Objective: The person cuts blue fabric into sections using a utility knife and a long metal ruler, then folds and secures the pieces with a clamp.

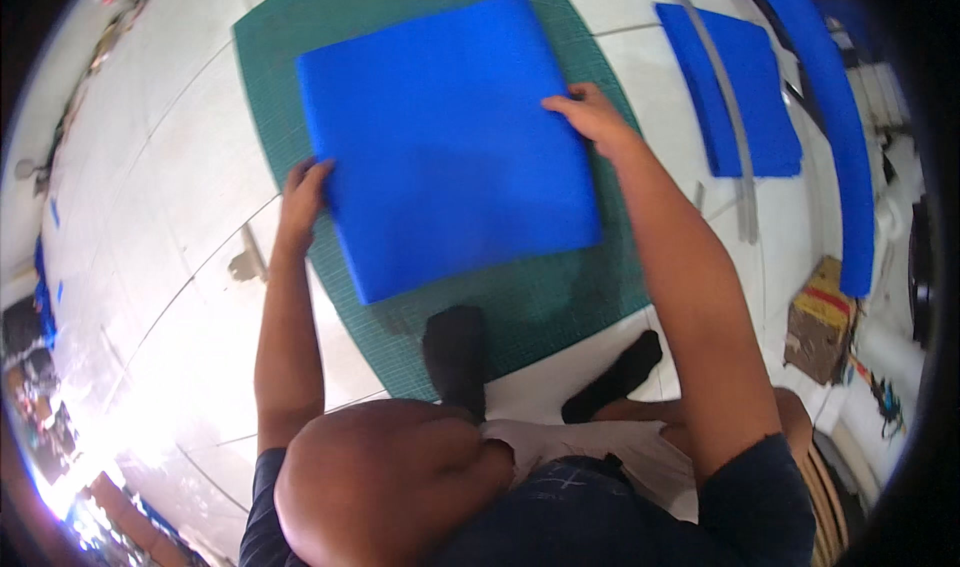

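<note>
We found one package in view: a small cardboard box (820, 322) at the right of the frame, below centre, standing on the pale tiled floor (150, 167). It was roughly cubic, brown on its sides, with a yellow top face crossed by a red band. Its printing was too small to make out. It stood just below the lower end of a long blue strip (835, 117). We saw no signs or screens.

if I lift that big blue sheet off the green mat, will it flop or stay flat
The blue sheet looks thick and foam-like, so it would probably sag a little rather than flop. It likely weighs little for its size. The left hand and right hand hold opposite edges; on the green mat it should slide easily.
</note>
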`<state>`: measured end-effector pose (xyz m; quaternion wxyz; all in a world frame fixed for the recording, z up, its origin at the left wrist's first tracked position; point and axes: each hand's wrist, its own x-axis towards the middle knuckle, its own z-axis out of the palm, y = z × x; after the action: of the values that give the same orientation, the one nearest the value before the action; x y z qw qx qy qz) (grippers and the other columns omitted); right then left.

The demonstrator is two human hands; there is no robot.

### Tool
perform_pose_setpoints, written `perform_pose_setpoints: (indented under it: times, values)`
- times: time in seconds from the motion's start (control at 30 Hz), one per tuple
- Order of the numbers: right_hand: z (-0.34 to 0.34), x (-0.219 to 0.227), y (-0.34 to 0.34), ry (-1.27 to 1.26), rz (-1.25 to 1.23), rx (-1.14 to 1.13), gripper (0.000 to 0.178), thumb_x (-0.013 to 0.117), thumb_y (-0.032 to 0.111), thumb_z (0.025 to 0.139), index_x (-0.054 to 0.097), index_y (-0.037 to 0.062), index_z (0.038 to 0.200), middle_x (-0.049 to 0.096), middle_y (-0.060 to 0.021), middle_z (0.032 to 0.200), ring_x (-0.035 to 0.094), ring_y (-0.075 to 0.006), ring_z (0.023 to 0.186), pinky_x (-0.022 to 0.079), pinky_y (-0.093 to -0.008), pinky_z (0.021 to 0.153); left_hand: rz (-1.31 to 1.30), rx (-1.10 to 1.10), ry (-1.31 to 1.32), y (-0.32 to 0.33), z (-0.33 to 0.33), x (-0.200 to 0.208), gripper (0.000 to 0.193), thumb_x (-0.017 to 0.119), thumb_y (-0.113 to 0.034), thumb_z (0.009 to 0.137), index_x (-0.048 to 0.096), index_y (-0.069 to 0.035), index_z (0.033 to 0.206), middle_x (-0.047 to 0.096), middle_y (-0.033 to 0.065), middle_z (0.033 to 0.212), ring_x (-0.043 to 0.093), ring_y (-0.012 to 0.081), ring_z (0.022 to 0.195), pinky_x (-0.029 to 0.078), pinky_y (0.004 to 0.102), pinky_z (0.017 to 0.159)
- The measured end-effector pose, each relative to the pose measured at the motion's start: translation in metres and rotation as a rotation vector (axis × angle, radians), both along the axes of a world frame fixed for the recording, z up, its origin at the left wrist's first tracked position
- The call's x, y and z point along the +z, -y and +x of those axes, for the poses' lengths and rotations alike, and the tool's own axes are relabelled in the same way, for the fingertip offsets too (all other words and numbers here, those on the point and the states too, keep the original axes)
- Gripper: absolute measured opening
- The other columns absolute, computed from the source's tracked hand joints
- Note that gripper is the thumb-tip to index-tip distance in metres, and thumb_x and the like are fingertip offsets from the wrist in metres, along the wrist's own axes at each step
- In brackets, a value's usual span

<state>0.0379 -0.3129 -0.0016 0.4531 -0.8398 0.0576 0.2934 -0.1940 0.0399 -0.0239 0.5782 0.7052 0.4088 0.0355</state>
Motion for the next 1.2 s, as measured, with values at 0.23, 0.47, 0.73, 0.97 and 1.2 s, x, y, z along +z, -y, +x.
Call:
perform_pose_setpoints:
  times: [0.23, 0.47, 0.73, 0.97, 1.2]
  values:
    - [0.008, -0.008, -0.018, -0.013, -0.008, -0.053, 0.076, 0.074, 0.031, 0.076, 0.046, -0.0142, 0.131, 0.061, -0.0297, 0.119, 0.066, -0.0371, 0.100, 0.054, -0.0471, 0.086, 0.006, -0.226, -0.232, -0.009, 0.034, 0.010, 0.061, 0.071, -0.033, 0.079, 0.059, 0.018, 0.110, 0.069, 0.0226, 0.097, 0.068, 0.0279, 0.086, 0.054, 0.0358, 0.075]
    - [0.003, 0.014, -0.027, -0.200, 0.101, -0.129, 0.065, 0.074, 0.028, 0.075, 0.056, -0.0104, 0.123, 0.065, -0.0265, 0.111, 0.068, -0.0346, 0.096, 0.055, -0.0440, 0.084, 0.088, -0.001, -0.160, -0.002, 0.033, -0.010, 0.058, 0.069, -0.031, 0.077, 0.060, 0.015, 0.111, 0.068, 0.0246, 0.100, 0.069, 0.0300, 0.088, 0.055, 0.0381, 0.076]
    - [0.004, 0.004, -0.019, -0.120, 0.221, -0.007, 0.052, 0.073, 0.021, 0.078, 0.059, -0.0063, 0.120, 0.067, -0.0218, 0.110, 0.068, -0.0301, 0.096, 0.054, -0.0411, 0.084, -0.098, 0.052, -0.071, 0.007, 0.034, -0.007, 0.058, 0.071, -0.029, 0.077, 0.055, 0.012, 0.115, 0.067, 0.0238, 0.102, 0.068, 0.0283, 0.088, 0.055, 0.0382, 0.075]
    - [-0.023, 0.051, -0.042, 0.433, 0.353, -0.054, 0.055, 0.077, 0.023, 0.081, 0.053, -0.0044, 0.122, 0.065, -0.0179, 0.109, 0.065, -0.0267, 0.098, 0.051, -0.0395, 0.087, 0.144, 0.120, 0.386, 0.009, 0.027, 0.080, 0.043, 0.071, -0.017, 0.084, 0.054, 0.005, 0.116, 0.065, 0.0157, 0.100, 0.065, 0.0229, 0.086, 0.053, 0.0347, 0.076]
    - [-0.030, 0.089, -0.064, 0.705, 0.668, -0.071, 0.055, 0.078, 0.017, 0.080, 0.050, -0.0020, 0.123, 0.061, -0.0142, 0.118, 0.059, -0.0218, 0.106, 0.048, -0.0370, 0.092, 0.385, 0.046, 0.742, 0.000, 0.019, 0.124, 0.047, 0.068, -0.015, 0.089, 0.049, 0.002, 0.128, 0.058, 0.0108, 0.115, 0.054, 0.0210, 0.109, 0.041, 0.0360, 0.098]
